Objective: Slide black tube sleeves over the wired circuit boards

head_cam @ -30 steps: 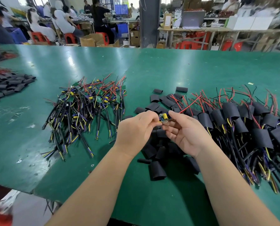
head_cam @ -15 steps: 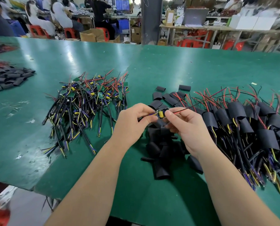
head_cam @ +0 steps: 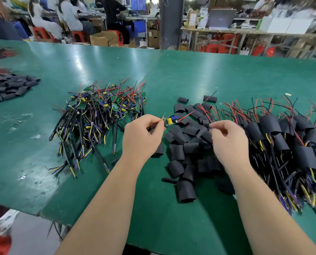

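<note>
Left hand point(head_cam: 141, 137) pinches the small green wired circuit board point(head_cam: 169, 120) by its leads, baring its end for sleeving, while right hand point(head_cam: 227, 142) curls over flat black tube sleeves point(head_cam: 188, 142) near the front edge of the green bench point(head_cam: 190, 70), grip impossible to tell.

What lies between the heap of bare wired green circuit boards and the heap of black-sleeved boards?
Head view: a pile of loose black tube sleeves on the green table.

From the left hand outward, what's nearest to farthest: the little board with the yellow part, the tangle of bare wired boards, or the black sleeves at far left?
1. Circuit board: pinched at the fingertips of the left hand.
2. Tangle of unsleeved wired boards: just left of that hand.
3. Heap of black sleeves: far off to the left.
</note>
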`<move>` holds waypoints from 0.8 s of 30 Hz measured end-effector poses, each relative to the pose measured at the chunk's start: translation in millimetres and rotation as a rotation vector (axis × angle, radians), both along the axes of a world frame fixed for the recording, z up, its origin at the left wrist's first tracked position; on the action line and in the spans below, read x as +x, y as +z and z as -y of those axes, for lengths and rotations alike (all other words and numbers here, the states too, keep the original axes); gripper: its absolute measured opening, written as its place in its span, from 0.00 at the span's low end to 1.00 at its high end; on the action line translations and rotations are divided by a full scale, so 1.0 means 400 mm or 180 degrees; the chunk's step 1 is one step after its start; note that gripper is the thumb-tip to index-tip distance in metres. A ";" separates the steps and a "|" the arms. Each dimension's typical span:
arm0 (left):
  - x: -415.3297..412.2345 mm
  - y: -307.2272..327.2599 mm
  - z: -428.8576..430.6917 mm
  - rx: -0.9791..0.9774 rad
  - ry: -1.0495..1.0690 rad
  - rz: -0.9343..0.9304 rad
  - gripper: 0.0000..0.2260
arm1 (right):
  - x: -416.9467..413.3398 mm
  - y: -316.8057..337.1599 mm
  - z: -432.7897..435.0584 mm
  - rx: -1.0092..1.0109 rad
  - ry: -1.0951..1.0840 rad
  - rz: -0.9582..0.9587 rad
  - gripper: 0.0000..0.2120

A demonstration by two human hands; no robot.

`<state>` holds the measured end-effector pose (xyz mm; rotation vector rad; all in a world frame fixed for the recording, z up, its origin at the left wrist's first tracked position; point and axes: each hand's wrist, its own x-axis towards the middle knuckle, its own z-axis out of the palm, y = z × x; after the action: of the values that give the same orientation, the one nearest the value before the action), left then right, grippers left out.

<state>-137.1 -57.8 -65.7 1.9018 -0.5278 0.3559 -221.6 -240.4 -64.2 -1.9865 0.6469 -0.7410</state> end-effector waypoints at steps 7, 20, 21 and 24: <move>0.005 -0.010 -0.004 0.0010 0.0218 0.0208 0.05 | 0.026 -0.018 -0.093 -0.2324 0.1214 -0.1085 0.16; 0.005 -0.019 -0.002 0.0183 0.0187 0.0241 0.04 | 0.035 -0.030 -0.056 -0.1803 0.0496 -0.1377 0.19; 0.004 -0.020 -0.001 0.0197 0.0181 0.0230 0.04 | 0.037 -0.037 -0.047 -0.1857 0.0521 -0.1659 0.20; 0.004 -0.022 -0.001 0.0161 0.0184 0.0231 0.04 | 0.041 -0.051 -0.037 -0.1997 0.0520 -0.1711 0.15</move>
<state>-135.7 -57.5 -74.6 1.9617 -0.5353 0.4545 -205.0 -225.6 -84.5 -2.8270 0.5850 -0.3155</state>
